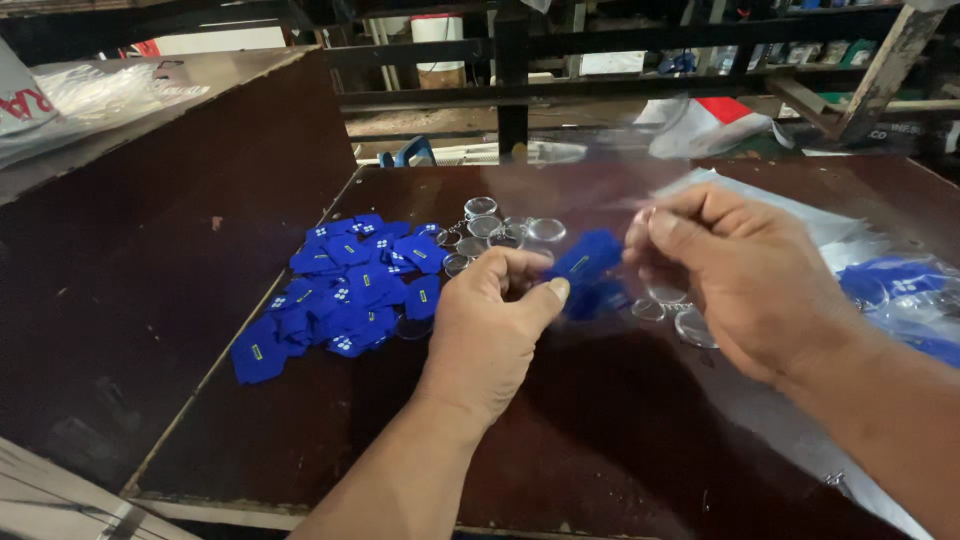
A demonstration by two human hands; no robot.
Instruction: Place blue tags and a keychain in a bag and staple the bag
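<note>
A person's two bare hands meet over a dark brown table (620, 440), seen from above. The left hand (490, 325) is curled nearly closed, thumb and forefinger pinching a small blue tag (588, 262) by its near edge. The right hand (745, 270) is likewise closed to a pinch, fingertips gripping the edge of a clear plastic sleeve (600, 185) that rises, almost invisible, above the tag; the tag seems to sit at or inside its mouth, though that cannot be told for sure. The tag looks light, thin and flexible, best held by an edge; the sleeve looks flimsy and slippery, needing a firm pinch at its rim. Left of the hands lies a heap of blue tags (340, 290). Just behind are clear round discs (500, 232), with a few more under the right hand. At far right lie filled plastic bags (900, 290).
</note>
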